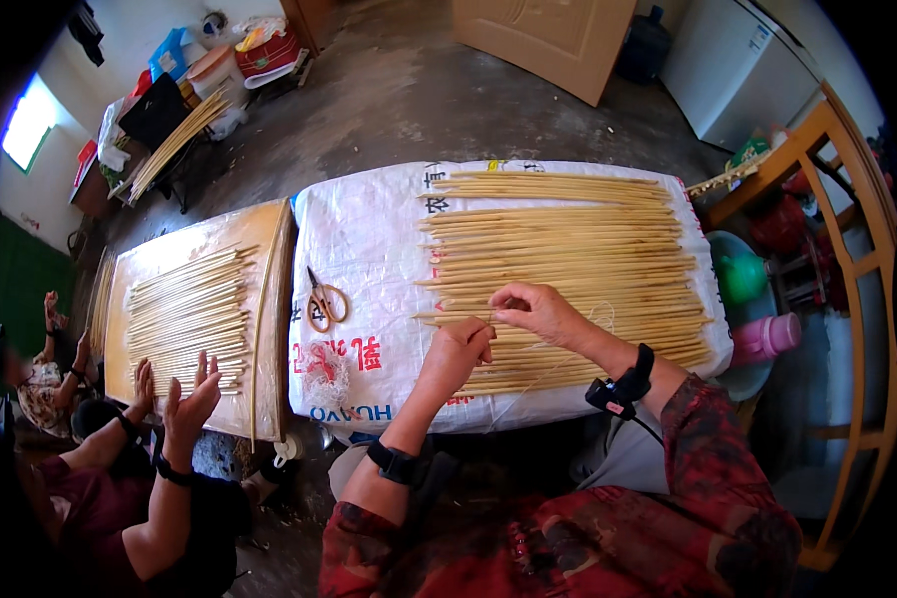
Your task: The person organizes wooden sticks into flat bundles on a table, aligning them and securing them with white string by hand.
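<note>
Long pale plant stalks [568, 249] lie side by side across a table covered with a white printed woven sack [369, 214]. Over their left part, my left hand [458, 353] is closed, its fingers curled against the stalk ends. My right hand [538, 310] is close beside it, thumb and forefinger pinched together just above the stalks. Whatever fine thing the fingers hold is too small to make out. Thin white thread [600, 319] loops loosely over the stalks by my right hand. Left of the stalks lie scissors [326, 302] with brown handles and a tangle of white thread [324, 375].
At the left, a co-worker's raised hands [191, 404] are beside a second table [197, 224] bearing more stalks. Another person [48, 384] sits farther left. A wooden chair frame [857, 269], a basin [757, 374] and a pink flask [767, 337] stand at the right.
</note>
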Available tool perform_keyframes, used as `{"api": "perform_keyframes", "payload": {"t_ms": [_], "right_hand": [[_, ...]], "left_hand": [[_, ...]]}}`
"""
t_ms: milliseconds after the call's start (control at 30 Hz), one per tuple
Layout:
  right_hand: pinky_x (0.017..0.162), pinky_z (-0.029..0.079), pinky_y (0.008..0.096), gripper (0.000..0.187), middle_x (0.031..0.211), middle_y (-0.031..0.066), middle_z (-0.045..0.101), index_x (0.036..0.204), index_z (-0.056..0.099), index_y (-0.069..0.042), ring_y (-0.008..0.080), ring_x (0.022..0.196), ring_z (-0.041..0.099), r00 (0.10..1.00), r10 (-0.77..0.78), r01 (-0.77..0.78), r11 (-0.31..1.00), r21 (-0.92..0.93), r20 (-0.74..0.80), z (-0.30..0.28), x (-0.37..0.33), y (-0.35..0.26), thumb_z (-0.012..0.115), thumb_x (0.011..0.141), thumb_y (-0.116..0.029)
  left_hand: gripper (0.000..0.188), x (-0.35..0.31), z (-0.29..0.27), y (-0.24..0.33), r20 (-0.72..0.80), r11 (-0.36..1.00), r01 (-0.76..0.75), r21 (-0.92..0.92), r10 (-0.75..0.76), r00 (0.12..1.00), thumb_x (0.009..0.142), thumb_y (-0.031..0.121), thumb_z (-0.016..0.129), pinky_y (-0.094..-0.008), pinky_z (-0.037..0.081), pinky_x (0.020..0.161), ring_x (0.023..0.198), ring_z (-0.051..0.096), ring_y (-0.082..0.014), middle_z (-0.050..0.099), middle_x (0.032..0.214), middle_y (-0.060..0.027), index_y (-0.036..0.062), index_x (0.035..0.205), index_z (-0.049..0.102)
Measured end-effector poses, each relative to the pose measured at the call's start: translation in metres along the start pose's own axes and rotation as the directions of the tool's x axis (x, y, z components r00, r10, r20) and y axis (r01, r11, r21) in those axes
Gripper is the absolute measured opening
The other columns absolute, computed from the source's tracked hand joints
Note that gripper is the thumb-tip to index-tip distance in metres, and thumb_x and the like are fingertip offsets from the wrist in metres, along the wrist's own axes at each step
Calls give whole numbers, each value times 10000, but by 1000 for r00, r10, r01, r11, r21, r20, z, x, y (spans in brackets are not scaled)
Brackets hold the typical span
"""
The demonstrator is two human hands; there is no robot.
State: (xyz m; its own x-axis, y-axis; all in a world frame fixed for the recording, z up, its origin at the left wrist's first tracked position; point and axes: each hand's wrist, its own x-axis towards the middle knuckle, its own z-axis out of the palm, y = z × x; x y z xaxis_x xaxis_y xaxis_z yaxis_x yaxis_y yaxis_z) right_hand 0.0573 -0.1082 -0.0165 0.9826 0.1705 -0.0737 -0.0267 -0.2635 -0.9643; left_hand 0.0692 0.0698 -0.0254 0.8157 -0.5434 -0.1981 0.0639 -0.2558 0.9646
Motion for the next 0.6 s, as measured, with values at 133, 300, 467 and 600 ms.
{"api": "perform_keyframes", "payload": {"t_ms": [133,300,467,600], "right_hand": [[670,445,247,184,778,59,600,896,577,-7,121,726,555,996,77,-82,982,-170,-39,-40,9,20,569,771,-141],[670,447,271,163,800,103,605,871,586,-7,175,731,576,986,4,-68,925,-374,-169,-84,17,29,558,773,-135],[677,444,307,133,786,135,587,829,582,1,261,736,568,956,-136,-38,819,-572,-259,-122,31,32,549,763,-110],[698,430,355,149,801,156,577,833,579,-17,298,773,551,923,-328,62,645,-762,-202,-130,58,43,498,784,-132]], "left_hand": [[140,2,-4,-3,44,969,-1,246,-11,999,799,123,518,-251,419,501,502,524,-147,569,581,-80,-3,778,575],[173,2,3,-18,-15,837,-130,531,164,986,792,208,520,-411,443,588,667,559,-341,580,716,-141,45,756,566],[166,9,15,-19,-35,789,-97,606,149,988,769,186,541,-422,430,634,711,534,-348,544,732,-157,24,737,560],[178,11,12,-31,28,749,-133,650,151,988,785,182,496,-420,454,598,681,561,-335,557,735,-164,22,730,550]]}}
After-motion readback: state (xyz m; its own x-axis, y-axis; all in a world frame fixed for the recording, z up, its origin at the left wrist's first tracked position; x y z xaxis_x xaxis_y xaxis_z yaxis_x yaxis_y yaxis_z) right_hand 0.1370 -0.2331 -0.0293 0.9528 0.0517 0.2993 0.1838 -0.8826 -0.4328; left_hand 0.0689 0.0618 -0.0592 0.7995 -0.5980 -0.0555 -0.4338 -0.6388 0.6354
